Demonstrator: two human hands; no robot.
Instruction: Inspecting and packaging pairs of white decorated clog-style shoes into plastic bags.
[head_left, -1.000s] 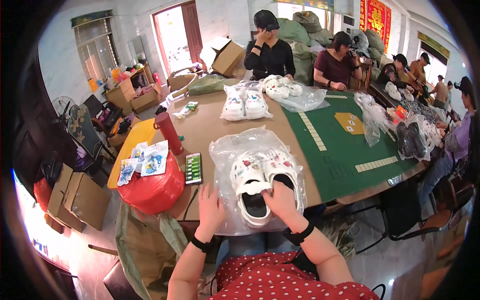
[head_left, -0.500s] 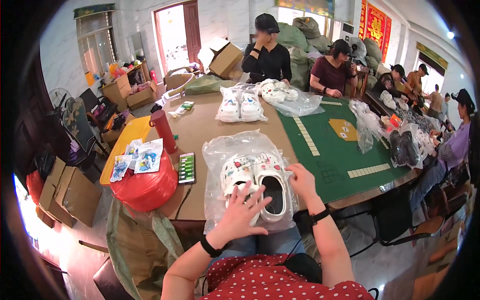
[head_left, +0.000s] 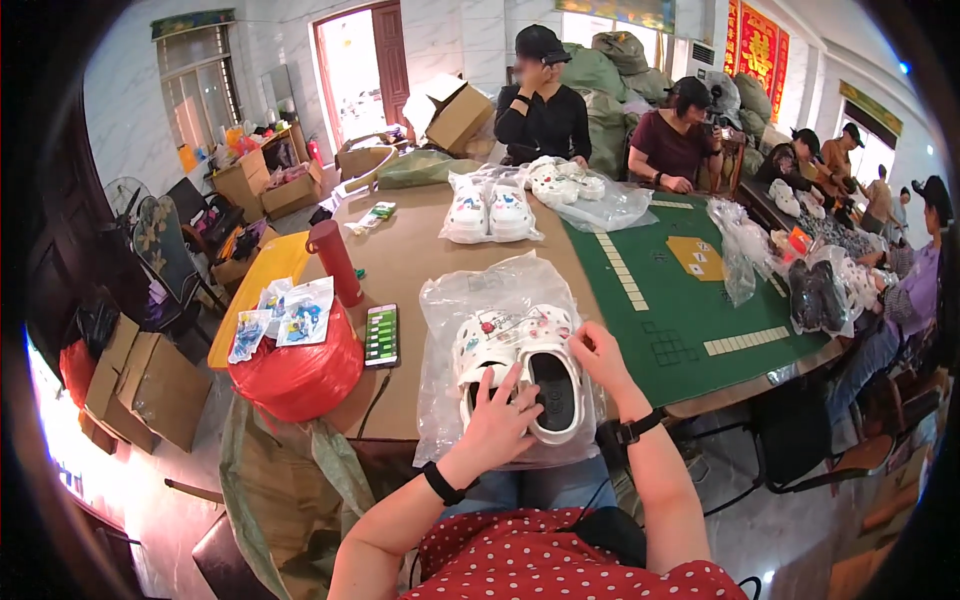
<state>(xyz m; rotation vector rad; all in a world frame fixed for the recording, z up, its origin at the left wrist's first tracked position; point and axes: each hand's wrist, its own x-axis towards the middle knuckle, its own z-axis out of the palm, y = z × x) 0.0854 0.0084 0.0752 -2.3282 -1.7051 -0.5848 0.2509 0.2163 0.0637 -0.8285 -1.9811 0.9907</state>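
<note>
A pair of white clogs (head_left: 556, 398) with small coloured charms on the uppers sits at the table's near edge. A clear plastic bag (head_left: 448, 310) lies around and under the pair; how far it covers them I cannot tell. My left hand (head_left: 492, 425) rests over the left clog's opening, fingers spread. My right hand (head_left: 600, 362) is at the right clog's outer side, thumb and fingertips pinched together. What sits between those fingertips, if anything, is too small to make out.
Left of the clogs lie a phone (head_left: 381, 335), a red bottle (head_left: 334, 262) and a red twine roll (head_left: 300, 375) topped with small packets (head_left: 303, 308). Bagged white clogs (head_left: 490, 212) stand farther back. A green mat (head_left: 650, 300) covers the right side. Several people sit beyond.
My left hand has come down onto the left clog. The plastic has shifted, and the clogs' uppers show more plainly. My right hand stays at the right clog's side.
</note>
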